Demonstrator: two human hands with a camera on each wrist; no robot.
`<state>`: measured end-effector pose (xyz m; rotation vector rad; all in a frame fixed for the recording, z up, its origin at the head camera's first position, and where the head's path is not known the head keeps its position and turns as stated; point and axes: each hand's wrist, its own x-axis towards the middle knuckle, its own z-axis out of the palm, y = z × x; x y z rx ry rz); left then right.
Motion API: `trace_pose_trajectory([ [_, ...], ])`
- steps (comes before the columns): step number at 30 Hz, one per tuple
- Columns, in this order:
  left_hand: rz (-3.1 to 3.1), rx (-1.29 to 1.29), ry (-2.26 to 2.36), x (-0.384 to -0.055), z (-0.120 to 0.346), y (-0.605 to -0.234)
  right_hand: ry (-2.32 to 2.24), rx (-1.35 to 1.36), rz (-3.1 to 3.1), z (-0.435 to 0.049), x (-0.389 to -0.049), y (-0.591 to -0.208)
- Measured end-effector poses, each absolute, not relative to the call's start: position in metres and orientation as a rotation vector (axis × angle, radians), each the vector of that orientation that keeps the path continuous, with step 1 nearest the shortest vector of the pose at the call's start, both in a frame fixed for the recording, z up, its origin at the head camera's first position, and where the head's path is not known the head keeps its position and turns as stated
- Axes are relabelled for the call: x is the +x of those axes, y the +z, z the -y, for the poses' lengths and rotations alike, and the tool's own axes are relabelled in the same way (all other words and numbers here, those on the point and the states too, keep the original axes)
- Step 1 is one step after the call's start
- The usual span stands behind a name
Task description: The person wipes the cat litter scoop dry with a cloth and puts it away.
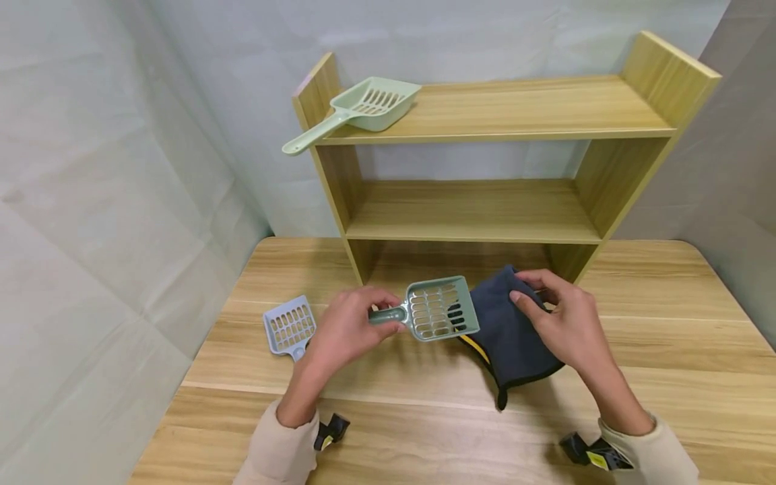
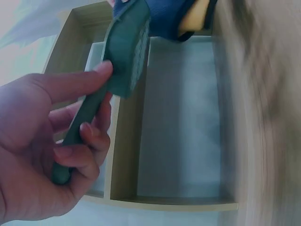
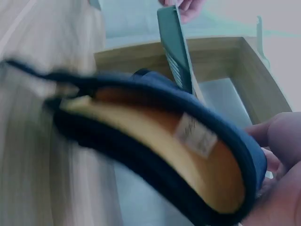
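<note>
My left hand (image 1: 358, 323) grips the handle of a dark green slotted litter scoop (image 1: 439, 310), its blade pointing right above the table. In the left wrist view, fingers and thumb wrap the scoop's handle (image 2: 82, 117). My right hand (image 1: 560, 313) pinches the upper edge of a navy oven mitt (image 1: 515, 337). Black binding and a small loop trim the mitt, which hangs beside the scoop's front edge and overlaps it in the head view. From the right wrist, the mitt's opening shows a yellow lining (image 3: 141, 132) with a white label.
A wooden two-tier shelf (image 1: 473, 209) stands at the back of the wooden table (image 1: 412, 431). On its top board, a pale green litter scoop (image 1: 376, 104) lies with its handle overhanging the left side. A light blue litter scoop (image 1: 289, 327) lies left, partly behind my left hand.
</note>
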<state>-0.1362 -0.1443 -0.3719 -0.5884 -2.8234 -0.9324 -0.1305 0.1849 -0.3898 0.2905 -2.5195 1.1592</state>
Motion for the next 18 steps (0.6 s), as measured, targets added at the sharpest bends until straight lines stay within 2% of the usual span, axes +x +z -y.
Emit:
trace_pose_trajectory([
  [9, 2.726, -0.756, -0.938, -0.1359, 0.143, -0.3736, 1.61, 0.218, 2.578, -0.1852, -0.1311, -0.3842],
  [18, 2.702, -0.789, -1.014, -0.1355, 0.1477, -0.3694, 2.15, 0.166, 2.359, -0.1842, -0.1316, -0.3851],
])
